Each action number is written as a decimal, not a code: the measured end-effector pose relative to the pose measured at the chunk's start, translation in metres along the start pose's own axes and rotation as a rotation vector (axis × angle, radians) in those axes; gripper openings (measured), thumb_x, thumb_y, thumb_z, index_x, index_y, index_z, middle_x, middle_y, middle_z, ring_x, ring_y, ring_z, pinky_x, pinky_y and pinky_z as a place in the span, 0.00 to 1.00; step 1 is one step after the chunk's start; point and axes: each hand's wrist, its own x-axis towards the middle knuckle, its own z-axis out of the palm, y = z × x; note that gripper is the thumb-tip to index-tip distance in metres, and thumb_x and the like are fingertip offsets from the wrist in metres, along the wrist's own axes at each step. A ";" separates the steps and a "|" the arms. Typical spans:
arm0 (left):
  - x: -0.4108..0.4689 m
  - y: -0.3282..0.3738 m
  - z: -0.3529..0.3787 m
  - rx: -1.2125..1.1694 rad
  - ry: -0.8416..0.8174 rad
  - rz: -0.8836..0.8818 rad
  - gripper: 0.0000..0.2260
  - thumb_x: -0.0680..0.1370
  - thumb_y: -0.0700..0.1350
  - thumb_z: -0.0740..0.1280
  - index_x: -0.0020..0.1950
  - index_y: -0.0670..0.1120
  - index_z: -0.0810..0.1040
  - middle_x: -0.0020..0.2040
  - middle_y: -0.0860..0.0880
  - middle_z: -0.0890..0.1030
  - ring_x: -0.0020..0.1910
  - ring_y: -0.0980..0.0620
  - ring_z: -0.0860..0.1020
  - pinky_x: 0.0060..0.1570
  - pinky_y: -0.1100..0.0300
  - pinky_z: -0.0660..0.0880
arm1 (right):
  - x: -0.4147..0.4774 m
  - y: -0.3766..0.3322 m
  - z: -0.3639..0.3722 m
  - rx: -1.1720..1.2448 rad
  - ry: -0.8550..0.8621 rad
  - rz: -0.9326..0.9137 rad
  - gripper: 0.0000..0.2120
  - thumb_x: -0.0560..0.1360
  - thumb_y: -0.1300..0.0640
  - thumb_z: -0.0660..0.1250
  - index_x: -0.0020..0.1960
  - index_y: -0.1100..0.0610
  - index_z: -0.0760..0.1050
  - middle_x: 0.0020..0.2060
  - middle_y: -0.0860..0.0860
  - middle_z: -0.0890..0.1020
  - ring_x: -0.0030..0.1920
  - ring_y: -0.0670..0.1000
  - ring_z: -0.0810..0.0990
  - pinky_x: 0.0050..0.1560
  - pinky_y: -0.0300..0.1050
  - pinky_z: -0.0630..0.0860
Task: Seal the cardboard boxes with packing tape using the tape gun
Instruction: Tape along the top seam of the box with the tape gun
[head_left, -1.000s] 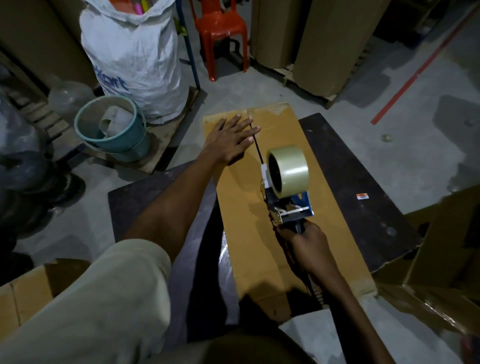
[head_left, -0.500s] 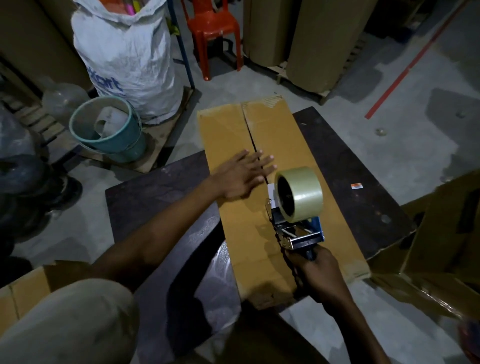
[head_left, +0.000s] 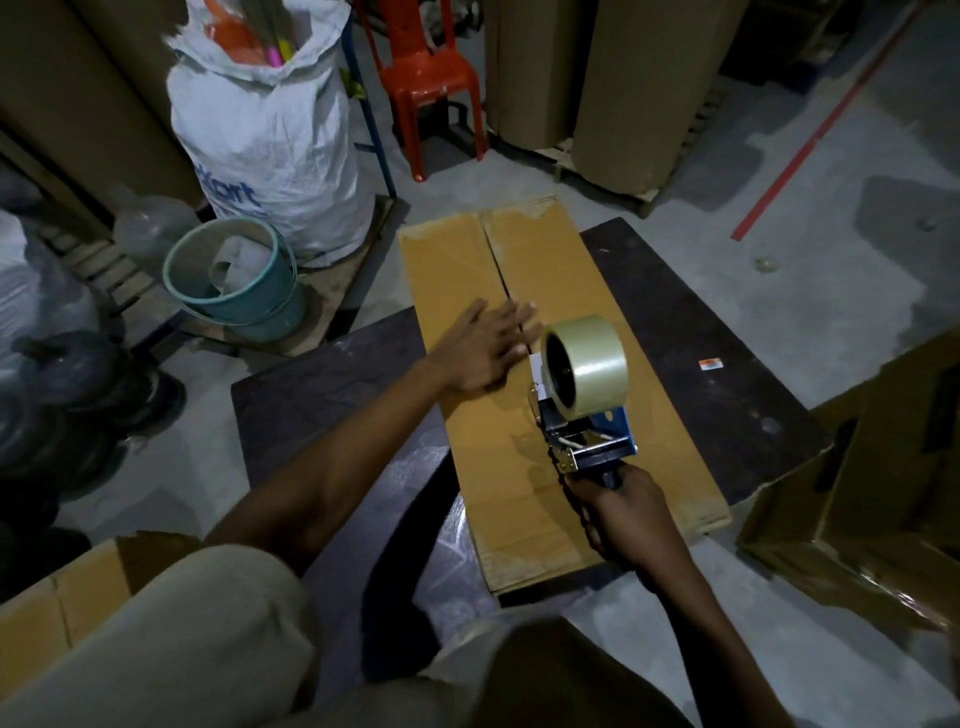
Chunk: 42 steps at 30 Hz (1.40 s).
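Left hand (head_left: 485, 349) flat on the cardboard box (head_left: 457, 270), right hand (head_left: 621, 501) gripping the tape gun (head_left: 589, 415): skewed pulling could miss the seam (head_left: 497, 265).

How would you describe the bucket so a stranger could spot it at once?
Find the long cardboard box on the dark table. Left of its far end stands a tall white sack, and the bucket sits just in front of it. It is the only round, teal, open-topped container there.

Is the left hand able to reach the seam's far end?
Probably yes: the left hand lies flat on the box, the seam beyond it looks bare, and the tape gun sits nearer.
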 end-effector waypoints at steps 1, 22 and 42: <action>-0.012 0.010 0.007 0.009 0.013 0.084 0.22 0.87 0.52 0.50 0.74 0.46 0.73 0.81 0.47 0.62 0.82 0.48 0.53 0.79 0.39 0.47 | 0.000 -0.001 0.000 0.010 0.000 0.003 0.11 0.75 0.58 0.70 0.36 0.57 0.72 0.26 0.57 0.73 0.25 0.52 0.68 0.29 0.46 0.65; -0.026 0.028 0.009 -0.014 -0.004 -0.002 0.20 0.87 0.55 0.49 0.79 0.58 0.63 0.81 0.56 0.60 0.81 0.55 0.54 0.78 0.49 0.47 | -0.059 0.032 -0.021 -0.140 0.025 0.009 0.09 0.71 0.54 0.72 0.39 0.59 0.76 0.29 0.55 0.79 0.27 0.55 0.75 0.32 0.50 0.68; -0.061 0.103 0.020 0.207 -0.080 -0.102 0.22 0.87 0.54 0.44 0.83 0.60 0.50 0.83 0.58 0.50 0.83 0.51 0.47 0.78 0.44 0.47 | -0.096 0.040 -0.047 0.108 -0.093 0.105 0.18 0.76 0.50 0.75 0.34 0.56 0.71 0.24 0.53 0.72 0.23 0.52 0.68 0.28 0.43 0.65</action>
